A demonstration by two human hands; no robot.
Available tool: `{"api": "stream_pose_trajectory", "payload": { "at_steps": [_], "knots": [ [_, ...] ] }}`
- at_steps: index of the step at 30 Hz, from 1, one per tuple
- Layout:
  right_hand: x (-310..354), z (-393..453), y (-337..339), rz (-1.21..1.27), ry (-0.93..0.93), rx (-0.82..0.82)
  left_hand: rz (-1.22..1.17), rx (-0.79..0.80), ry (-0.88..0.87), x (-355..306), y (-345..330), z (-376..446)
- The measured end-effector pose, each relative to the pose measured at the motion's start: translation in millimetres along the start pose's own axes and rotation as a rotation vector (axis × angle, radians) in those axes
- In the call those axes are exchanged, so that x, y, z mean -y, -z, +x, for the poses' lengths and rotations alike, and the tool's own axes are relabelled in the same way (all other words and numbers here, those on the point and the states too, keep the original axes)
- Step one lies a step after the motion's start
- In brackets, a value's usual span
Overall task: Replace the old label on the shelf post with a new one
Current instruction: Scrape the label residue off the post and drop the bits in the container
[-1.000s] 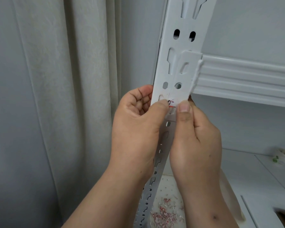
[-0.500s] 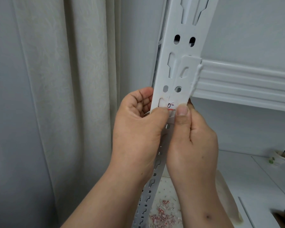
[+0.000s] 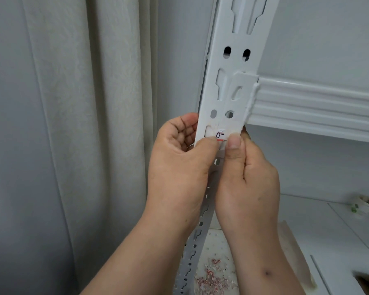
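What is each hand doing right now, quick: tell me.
Left hand: closed, thumb pressing the label on the post.
Right hand: closed, thumb pressing the same label.

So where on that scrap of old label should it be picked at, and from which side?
At the label's ragged upper edge, where a small flap already curls off the shelf post. Come from above with a fingernail and peel downward; both thumbs, left hand and right hand, cover its lower part.
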State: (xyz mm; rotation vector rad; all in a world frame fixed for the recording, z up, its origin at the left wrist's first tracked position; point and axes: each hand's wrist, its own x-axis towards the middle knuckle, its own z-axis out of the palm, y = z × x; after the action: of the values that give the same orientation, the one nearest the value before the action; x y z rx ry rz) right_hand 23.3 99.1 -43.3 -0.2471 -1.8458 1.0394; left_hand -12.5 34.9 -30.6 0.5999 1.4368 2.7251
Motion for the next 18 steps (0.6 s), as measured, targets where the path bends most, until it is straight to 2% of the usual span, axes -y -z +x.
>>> {"api": "stream_pose_trajectory", "payload": {
  "at_steps": [18],
  "knots": [
    [2.9,-1.8,2.1,0.043,-0.015,0.037,0.012,-0.019,0.012,-4.9,-3.5,-3.1]
  ]
}}
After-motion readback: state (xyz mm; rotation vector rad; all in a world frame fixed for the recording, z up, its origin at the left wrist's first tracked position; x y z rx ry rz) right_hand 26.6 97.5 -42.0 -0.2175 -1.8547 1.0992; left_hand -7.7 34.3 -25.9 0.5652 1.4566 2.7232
